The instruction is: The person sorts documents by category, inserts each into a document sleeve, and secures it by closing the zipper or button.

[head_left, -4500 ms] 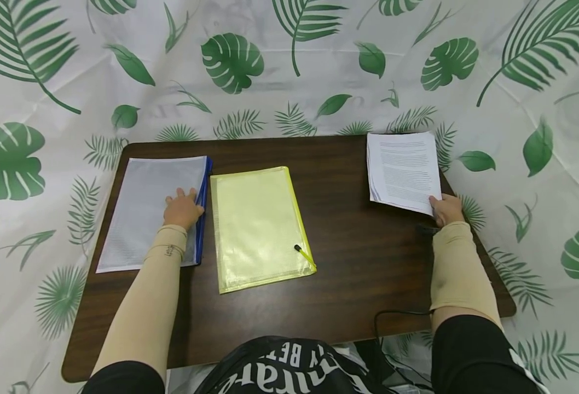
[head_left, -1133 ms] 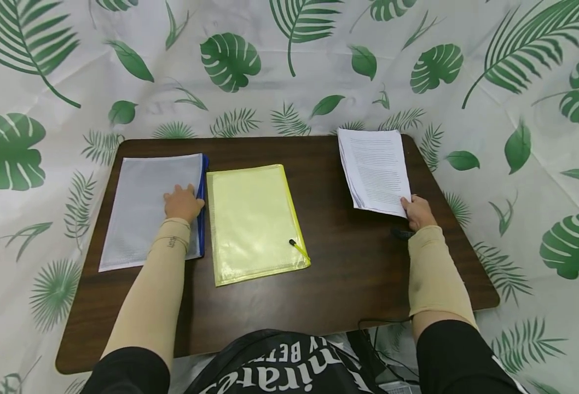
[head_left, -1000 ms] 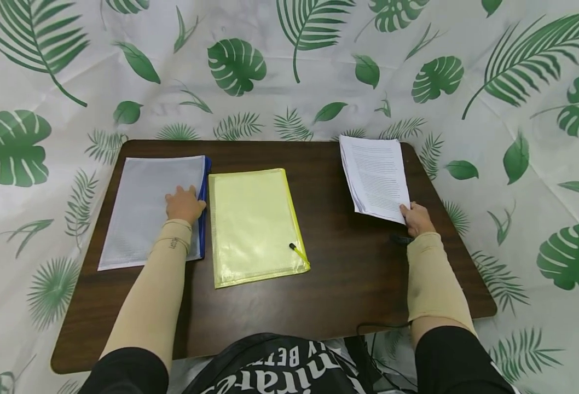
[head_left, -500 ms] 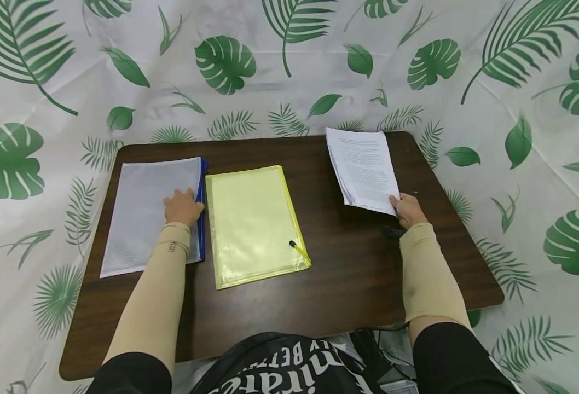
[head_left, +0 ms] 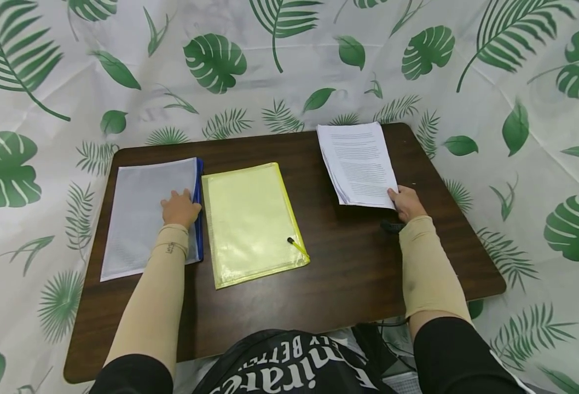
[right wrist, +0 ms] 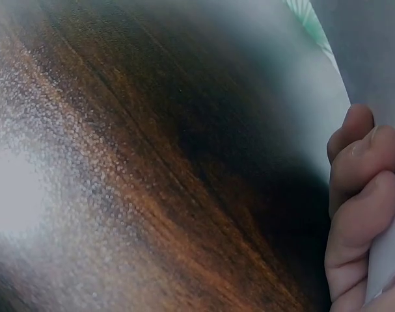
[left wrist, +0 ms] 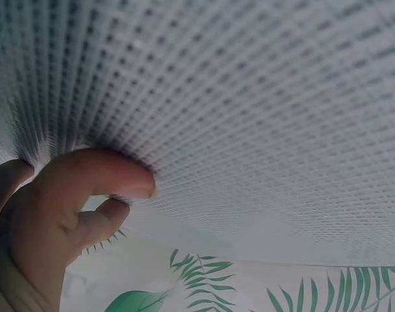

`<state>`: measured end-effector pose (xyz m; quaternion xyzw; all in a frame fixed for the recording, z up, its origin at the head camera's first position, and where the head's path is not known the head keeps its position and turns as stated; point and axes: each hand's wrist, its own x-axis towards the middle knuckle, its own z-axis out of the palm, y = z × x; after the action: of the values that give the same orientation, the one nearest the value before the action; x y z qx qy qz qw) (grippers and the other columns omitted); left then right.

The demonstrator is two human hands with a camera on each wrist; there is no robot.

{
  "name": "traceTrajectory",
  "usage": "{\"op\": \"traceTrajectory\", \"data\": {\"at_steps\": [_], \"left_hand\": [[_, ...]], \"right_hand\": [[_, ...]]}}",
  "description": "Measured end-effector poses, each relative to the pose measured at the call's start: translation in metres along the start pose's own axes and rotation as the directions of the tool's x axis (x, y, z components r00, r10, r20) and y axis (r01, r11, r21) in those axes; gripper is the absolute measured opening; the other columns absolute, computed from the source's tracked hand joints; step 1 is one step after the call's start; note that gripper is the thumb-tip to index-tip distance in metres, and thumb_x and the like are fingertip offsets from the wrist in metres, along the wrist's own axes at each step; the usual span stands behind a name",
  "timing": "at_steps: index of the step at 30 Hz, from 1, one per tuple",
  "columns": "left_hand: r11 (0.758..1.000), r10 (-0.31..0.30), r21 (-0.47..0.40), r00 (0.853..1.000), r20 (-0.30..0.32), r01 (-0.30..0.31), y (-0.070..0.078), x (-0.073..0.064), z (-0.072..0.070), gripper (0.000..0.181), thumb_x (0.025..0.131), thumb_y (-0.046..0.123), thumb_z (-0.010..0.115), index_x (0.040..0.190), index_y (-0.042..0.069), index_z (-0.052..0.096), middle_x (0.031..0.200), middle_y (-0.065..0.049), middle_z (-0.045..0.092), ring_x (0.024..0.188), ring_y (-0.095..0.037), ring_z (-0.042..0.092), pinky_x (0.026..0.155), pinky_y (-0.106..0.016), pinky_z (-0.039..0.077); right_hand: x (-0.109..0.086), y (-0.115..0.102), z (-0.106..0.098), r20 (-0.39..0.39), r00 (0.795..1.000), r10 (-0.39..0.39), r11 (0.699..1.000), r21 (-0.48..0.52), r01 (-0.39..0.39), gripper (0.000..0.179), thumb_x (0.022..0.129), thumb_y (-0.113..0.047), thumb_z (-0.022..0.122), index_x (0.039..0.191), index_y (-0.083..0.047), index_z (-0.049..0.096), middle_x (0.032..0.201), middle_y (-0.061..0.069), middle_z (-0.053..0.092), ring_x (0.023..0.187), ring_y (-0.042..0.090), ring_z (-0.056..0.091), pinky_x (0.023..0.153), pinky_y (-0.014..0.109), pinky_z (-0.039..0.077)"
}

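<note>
Can't read a word on the paper stack [head_left: 360, 164], the print's just too small from up here, and any sheets below the top one only show as thin, slightly fanned edges. The right hand [head_left: 406, 203] has it pinched at the near right corner, thumb on top, the other fingers tucked underneath where the head view loses them; the right wrist view catches a few curled against the underside. There's a dark thing [head_left: 391, 226] by that wrist, too hidden to make out.

Left hand [head_left: 180, 209] is resting on the clear pouch [head_left: 142, 213], fingers loosely spread, not gripping it as far as I can tell. Hand and forearm cover a chunk of the pouch, and up close on the left wrist it's mostly blurry mesh.

Looks-wise, the stack is plain white with dense lines of text, sitting tilted over the far right part of the brown surface [head_left: 343, 284], near end raised with a dark shadow under it. The pouch is greyish white mesh with a blue right edge. Between them lies a shiny yellow pouch [head_left: 250, 219], its black-tipped pull [head_left: 296, 245] near the lower right corner.
</note>
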<state>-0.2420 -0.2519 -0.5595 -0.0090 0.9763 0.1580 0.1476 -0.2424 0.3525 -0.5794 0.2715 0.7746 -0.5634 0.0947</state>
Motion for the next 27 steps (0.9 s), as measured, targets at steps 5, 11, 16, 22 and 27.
{"op": "traceTrajectory", "data": {"at_steps": [5,11,16,22,27], "left_hand": [[0.999,-0.019,-0.034,1.0,0.006,0.019,0.008,0.0,0.001,0.067,0.104,0.025,0.044,0.157,-0.009,0.021,0.154,-0.045,0.018,0.133,-0.068,0.027,0.107,-0.07,0.031],[0.997,-0.028,-0.072,1.0,0.006,0.028,0.019,0.003,0.006,0.068,0.102,0.025,0.042,0.157,-0.007,0.021,0.155,-0.044,0.019,0.13,-0.067,0.03,0.103,-0.069,0.038],[0.996,-0.045,-0.082,0.999,0.003,0.045,0.018,0.001,0.006,0.068,0.101,0.027,0.044,0.157,-0.006,0.022,0.155,-0.043,0.019,0.128,-0.068,0.03,0.093,-0.069,0.046],[0.998,-0.04,-0.058,0.999,0.002,0.04,0.019,-0.001,0.008,0.069,0.101,0.025,0.044,0.157,-0.008,0.023,0.154,-0.043,0.021,0.129,-0.067,0.031,0.101,-0.068,0.039],[0.997,-0.033,-0.069,0.999,-0.008,0.033,0.019,0.0,0.009,0.069,0.1,0.025,0.043,0.157,-0.008,0.022,0.154,-0.043,0.021,0.126,-0.066,0.033,0.096,-0.067,0.043]], "right_hand": [[0.001,0.0,0.0,0.012,1.0,0.004,1.0,-0.005,-0.004,0.056,0.109,-0.026,0.047,0.156,0.001,0.035,0.125,0.007,0.053,0.097,0.01,0.053,0.078,0.019,0.046],[-0.001,-0.002,0.0,0.018,1.0,0.01,1.0,-0.013,-0.01,0.056,0.109,-0.027,0.047,0.156,0.001,0.034,0.125,0.007,0.053,0.096,0.01,0.053,0.076,0.018,0.046],[0.0,0.003,0.0,0.011,1.0,0.002,1.0,-0.006,-0.002,0.057,0.109,-0.027,0.048,0.156,0.001,0.035,0.119,0.003,0.054,0.095,0.008,0.053,0.076,0.018,0.046],[-0.001,0.003,0.001,0.011,1.0,-0.004,1.0,-0.025,0.004,0.056,0.109,-0.028,0.047,0.155,0.001,0.036,0.121,0.004,0.054,0.095,0.008,0.053,0.076,0.018,0.046],[-0.001,-0.001,0.001,0.016,1.0,0.007,1.0,-0.017,-0.007,0.057,0.109,-0.028,0.047,0.156,0.0,0.035,0.125,0.005,0.054,0.097,0.009,0.053,0.077,0.019,0.046]]}}
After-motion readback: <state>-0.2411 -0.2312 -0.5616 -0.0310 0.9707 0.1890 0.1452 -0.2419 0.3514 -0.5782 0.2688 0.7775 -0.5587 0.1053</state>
